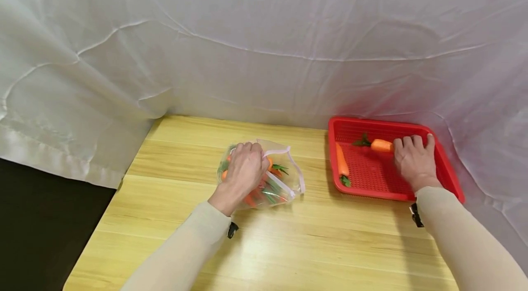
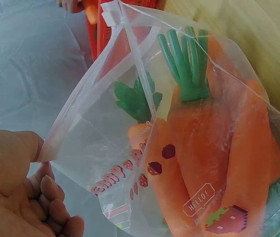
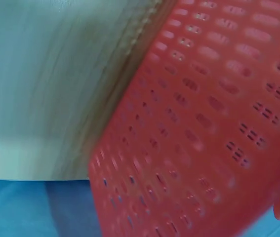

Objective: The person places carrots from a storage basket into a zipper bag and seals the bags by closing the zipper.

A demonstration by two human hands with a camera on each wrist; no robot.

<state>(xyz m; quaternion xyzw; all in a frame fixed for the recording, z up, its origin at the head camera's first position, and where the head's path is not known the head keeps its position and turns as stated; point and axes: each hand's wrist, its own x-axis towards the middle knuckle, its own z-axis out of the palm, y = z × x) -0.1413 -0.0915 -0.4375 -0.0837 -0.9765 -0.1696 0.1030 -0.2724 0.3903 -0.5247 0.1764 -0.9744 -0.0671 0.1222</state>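
My left hand [image 1: 246, 167] pinches the upper edge of a clear zip bag [image 1: 294, 176] between thumb and forefinger. Inside it lie several toy carrots [image 2: 199, 143] with green tops, seen through the printed plastic in the left wrist view. The bag's mouth gapes toward the right. Over in the red basket [image 1: 371, 194], my right hand [image 1: 415, 160] grips the thick orange body of one carrot [image 1: 381, 145], its leafy top pointing left. My fingers cover its other end. A second carrot [image 1: 341, 160] lies along the basket's left wall.
The wooden table [image 1: 330, 245] carries both bag and basket. Pale cloth [image 1: 264, 85] hangs behind it and along the right side, close to the basket. A dark area [image 1: 49, 217] lies beyond the table's left edge.
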